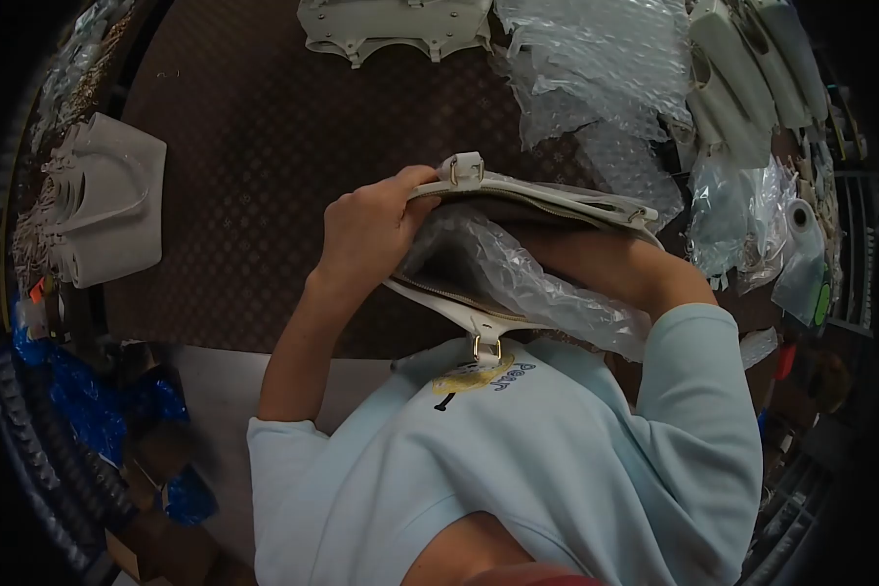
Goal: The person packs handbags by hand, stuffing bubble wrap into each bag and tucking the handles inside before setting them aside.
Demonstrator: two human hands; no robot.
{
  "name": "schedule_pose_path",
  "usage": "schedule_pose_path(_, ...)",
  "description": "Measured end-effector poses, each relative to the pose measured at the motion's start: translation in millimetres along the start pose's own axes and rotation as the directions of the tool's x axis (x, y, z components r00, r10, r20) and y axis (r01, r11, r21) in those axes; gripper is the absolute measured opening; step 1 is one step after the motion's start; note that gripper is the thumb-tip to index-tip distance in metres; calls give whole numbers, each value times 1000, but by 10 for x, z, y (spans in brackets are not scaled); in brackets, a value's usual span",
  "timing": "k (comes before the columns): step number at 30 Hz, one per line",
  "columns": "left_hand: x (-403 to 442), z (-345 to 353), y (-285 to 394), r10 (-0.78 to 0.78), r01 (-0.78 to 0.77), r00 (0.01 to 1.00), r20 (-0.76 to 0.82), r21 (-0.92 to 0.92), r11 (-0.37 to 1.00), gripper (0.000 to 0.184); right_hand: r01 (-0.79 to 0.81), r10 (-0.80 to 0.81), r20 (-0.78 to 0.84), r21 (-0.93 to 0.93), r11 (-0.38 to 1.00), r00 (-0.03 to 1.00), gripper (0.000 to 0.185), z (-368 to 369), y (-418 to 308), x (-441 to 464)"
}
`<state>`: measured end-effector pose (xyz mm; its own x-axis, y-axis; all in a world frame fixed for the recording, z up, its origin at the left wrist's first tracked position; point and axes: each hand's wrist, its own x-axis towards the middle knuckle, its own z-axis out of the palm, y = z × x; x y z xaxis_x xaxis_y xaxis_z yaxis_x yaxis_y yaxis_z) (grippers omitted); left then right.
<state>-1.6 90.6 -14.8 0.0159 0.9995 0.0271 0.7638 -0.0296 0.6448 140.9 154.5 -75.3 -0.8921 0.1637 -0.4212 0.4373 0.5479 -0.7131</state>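
The white bag (449,262) gaped, dark-lined and gold-buckled, clear plastic (547,288) in its mouth. The left hand (373,223) gripped its rim; the right hand (568,254) was inside, grip unseen.

Table (244,176) layout; clock centred on the handbag (449,258) being held.
Plastic wrap (527,269) partly inside, trailing out towards 4 o'clock; left hand (376,223) at the rim, 9–10; right forearm (625,266) entering at 3; second handbag (400,24) at 11; bubble-wrap sheets (601,68) at 1; bag row (752,88) at 2; other bags (117,225) at 9.
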Motion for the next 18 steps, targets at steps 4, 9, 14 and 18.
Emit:
schedule_pose_path(4,-72,22,182,424,-376,741,-521,201,904,28,-43,44,-44,21,999,998,50,-75,-48,163)
schedule_pose_path(9,-108,301,157,537,-511,838,99,-203,835,46,-163,165,-29,62,985,986,48,75,117,-238)
schedule_pose_path(14,-107,348,121,373,-399,851,370,-6,917,46,-271,274,-50,70,960,960,46,75,428,-822)
schedule_pose_path(18,-76,406,198,303,-373,834,462,66,925,43,-218,318,-66,598,771,946,47,177,796,-1074)
